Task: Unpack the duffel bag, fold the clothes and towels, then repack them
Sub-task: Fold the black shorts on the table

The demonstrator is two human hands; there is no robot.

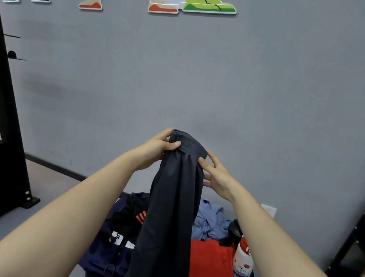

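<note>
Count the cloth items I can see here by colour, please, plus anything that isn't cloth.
Dark grey: 1, the trousers held up by both hands
Navy: 1, garment
Black with red stripes: 1, garment
Light blue: 1, shirt
Red: 1, folded garment
Not cloth: 1, white bottle
Total: 6

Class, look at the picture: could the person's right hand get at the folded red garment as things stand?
Probably yes. The right hand is open beside the dark trousers, and the red garment lies uncovered below it; only the white bottle stands close by.
</note>
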